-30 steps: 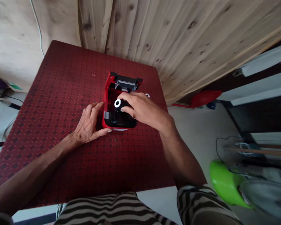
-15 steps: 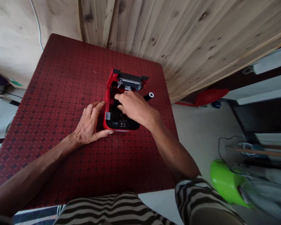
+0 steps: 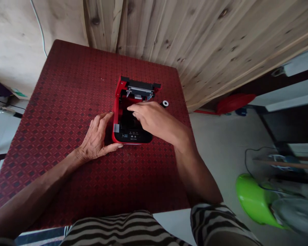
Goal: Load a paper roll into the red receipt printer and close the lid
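A red and black label printer (image 3: pixel 132 138) stands on the table with its lid (image 3: pixel 140 88) raised at the back. My left hand (image 3: pixel 93 138) braces its near left corner, fingers along the left side and thumb at the front edge. Over the open bay is my right hand (image 3: pixel 154 116), coming in from the right. Its index finger stretches into the dark interior; the other fingers are bent and partly hidden. I see nothing held in it. Behind that hand, a black roll with a white core (image 3: pixel 165 103) lies right of the printer, mostly covered.
The table (image 3: pixel 66 85) wears a red patterned cover. A wooden plank wall (image 3: pixel 195 41) rises along its far side. On the floor to the right stand a bright green tub (image 3: pixel 251 198) and, farther back, a red round object (image 3: pixel 234 102).
My right hand has drawn slightly back to the right over the bay, uncovering more of the printer's front panel. The left hand stays at the printer's corner.
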Motion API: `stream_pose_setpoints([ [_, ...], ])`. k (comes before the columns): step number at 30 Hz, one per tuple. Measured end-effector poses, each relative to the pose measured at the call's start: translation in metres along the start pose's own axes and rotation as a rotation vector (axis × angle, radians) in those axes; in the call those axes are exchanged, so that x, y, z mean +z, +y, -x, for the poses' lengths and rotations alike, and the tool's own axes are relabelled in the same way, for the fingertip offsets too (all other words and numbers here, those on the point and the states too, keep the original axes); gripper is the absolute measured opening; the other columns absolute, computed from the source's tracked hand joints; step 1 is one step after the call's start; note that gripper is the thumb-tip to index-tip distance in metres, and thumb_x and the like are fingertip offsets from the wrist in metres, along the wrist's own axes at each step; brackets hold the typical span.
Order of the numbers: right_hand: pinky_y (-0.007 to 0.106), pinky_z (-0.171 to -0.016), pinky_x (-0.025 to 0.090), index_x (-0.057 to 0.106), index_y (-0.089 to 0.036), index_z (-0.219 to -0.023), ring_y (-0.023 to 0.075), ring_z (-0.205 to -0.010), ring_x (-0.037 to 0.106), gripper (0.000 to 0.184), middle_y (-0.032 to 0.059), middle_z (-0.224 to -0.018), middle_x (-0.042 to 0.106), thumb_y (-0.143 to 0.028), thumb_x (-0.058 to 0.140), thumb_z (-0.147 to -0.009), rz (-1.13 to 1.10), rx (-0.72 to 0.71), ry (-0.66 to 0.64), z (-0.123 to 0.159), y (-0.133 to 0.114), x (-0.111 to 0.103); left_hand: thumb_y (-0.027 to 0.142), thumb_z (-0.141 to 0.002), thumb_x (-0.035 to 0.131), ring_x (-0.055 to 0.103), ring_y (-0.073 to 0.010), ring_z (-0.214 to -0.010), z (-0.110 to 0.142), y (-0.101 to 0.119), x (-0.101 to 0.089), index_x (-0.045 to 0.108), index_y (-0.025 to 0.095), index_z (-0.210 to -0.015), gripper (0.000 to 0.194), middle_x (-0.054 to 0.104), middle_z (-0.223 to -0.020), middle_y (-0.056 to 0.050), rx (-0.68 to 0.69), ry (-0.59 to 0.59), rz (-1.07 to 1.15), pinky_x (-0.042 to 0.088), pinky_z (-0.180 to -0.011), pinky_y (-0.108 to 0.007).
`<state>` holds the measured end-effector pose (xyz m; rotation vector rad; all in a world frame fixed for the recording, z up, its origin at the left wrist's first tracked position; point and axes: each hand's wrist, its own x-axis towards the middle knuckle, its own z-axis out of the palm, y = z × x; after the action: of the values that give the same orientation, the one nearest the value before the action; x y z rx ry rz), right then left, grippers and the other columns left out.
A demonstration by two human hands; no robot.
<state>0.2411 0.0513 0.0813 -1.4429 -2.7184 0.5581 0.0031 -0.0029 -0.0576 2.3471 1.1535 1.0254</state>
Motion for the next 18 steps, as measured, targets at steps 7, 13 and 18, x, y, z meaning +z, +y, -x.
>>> stream_pose_setpoints([
  [7, 0.039, -0.101, 0.060, 0.076, -0.014, -0.124, 0.0219, -0.109, 0.076, 0.022, 0.0090, -0.118, 0.084, -0.026, 0.070, -0.107, -0.211, -0.203, 0.394, 0.061, -0.009, 0.030, 0.088, -0.101, 0.041, 0.061, -0.0378, -0.130, -0.009, -0.001, -0.011, 0.030, 0.019, -0.171, 0.099, 0.055, -0.149, -0.023, 0.041, 0.090, 0.083, 0.056, -0.107, -0.060],
  [13, 0.037, -0.086, 0.056, 0.076, -0.016, -0.106, 0.0201, -0.096, 0.072, 0.015, 0.0055, -0.105, 0.084, -0.011, 0.062, -0.108, 0.058, -0.201, 0.688, 0.061, -0.020, 0.066, 0.068, -0.112, 0.042, 0.056, -0.0322, -0.140, -0.081, 0.008, -0.046, 0.036, 0.014, -0.168, 0.079, 0.052, -0.159, -0.021, 0.048, 0.185, -0.026, 0.051, -0.116, -0.052],
  [18, 0.037, -0.074, 0.049, 0.075, -0.013, -0.109, 0.0188, -0.088, 0.067, 0.012, 0.0048, -0.097, 0.081, -0.008, 0.065, -0.106, 0.269, -0.234, 0.864, 0.061, -0.023, 0.074, 0.072, -0.114, 0.030, 0.063, -0.0310, -0.132, -0.129, 0.017, -0.053, 0.050, 0.010, -0.159, 0.080, 0.068, -0.142, -0.018, 0.069, 0.033, -0.091, 0.049, -0.115, -0.051],
])
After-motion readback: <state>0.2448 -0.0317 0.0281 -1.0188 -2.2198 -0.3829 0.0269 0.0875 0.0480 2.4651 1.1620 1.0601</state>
